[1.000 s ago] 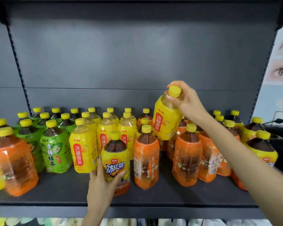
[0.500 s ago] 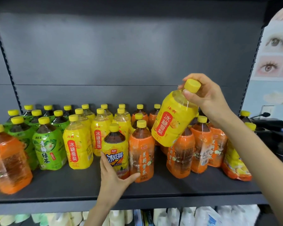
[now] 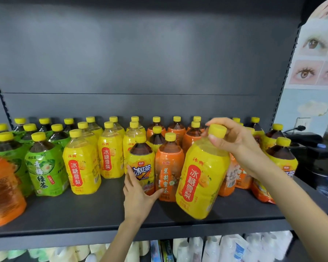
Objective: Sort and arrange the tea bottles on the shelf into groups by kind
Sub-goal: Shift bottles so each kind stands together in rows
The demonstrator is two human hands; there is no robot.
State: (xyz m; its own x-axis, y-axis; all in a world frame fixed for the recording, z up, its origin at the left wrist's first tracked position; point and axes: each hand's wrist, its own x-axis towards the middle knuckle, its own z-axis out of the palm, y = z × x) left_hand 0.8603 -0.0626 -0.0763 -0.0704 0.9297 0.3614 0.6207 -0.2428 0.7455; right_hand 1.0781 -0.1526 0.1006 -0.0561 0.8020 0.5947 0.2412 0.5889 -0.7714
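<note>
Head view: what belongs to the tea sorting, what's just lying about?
Job: yellow-labelled plastic pear-drink bottle, right hand gripping its cap; yellow-labelled iced black tea bottle under left hand; orange-labelled tea bottles; green-labelled tea bottles; dark grey metal shelf.
Lying about: eye-picture poster; white plastic bottles below; black device.

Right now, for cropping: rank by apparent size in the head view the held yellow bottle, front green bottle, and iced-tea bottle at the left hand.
Yellow-labelled plastic pear-drink bottle: largest, but nearest camera.
Green-labelled tea bottle.
Yellow-labelled dark iced-tea bottle, partly covered: smallest.
</note>
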